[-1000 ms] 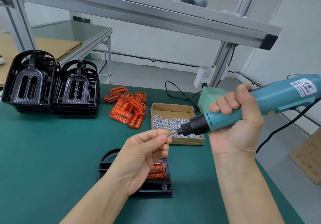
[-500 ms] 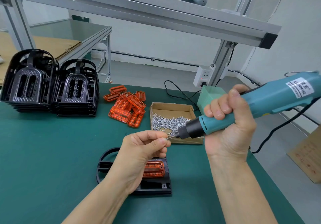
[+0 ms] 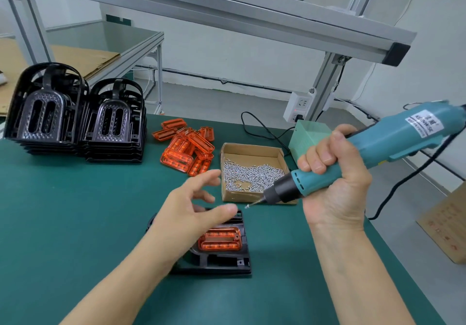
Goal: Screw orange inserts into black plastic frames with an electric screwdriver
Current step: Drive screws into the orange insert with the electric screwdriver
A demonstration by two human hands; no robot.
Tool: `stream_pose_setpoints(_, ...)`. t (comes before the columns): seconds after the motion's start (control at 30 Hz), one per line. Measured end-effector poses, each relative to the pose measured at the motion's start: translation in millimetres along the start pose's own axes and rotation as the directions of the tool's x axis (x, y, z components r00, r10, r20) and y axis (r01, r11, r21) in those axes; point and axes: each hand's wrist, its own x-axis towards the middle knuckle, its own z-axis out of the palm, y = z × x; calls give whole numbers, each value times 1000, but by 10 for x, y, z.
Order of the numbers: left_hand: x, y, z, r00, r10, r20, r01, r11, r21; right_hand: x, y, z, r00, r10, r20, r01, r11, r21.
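A: What are the fingers (image 3: 201, 194) doing?

B: On the left hand (image 3: 187, 213) they are spread and relaxed, holding nothing, hovering just above the black plastic frame (image 3: 222, 261). The right hand (image 3: 332, 181) has its fingers curled round the teal electric screwdriver (image 3: 373, 153), and a small silver screw (image 3: 248, 206) sits on the bit tip.

A: And the translucent orange insert (image 3: 219, 241)?

B: Seated in the frame's recess; the frame lies flat on the green surface (image 3: 75, 223), near the open cardboard box of screws (image 3: 252, 171). Beyond the frame lie a heap of spare orange inserts (image 3: 187, 152) and stacked black frames (image 3: 75, 112).

A: How should the driving go?

B: Probably best if the left hand presses the frame down beside the insert, clear of the bit. The person should bring the screwdriver upright over a hole in the insert before triggering; tilted, the screw could slip off or cross-thread.
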Motion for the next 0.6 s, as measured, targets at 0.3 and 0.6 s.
stream_pose_setpoints(0.3, -247, -352, -4, 899, 109, 423, -420, 488, 765, -98, 262, -130, 982, 167, 84, -150, 972, -181)
stream_pose_setpoints(0.6, -226, -341, 8, 873, 135, 468, -485, 327, 811, -108, 396, -120, 964, 212, 160, -157, 941, -298)
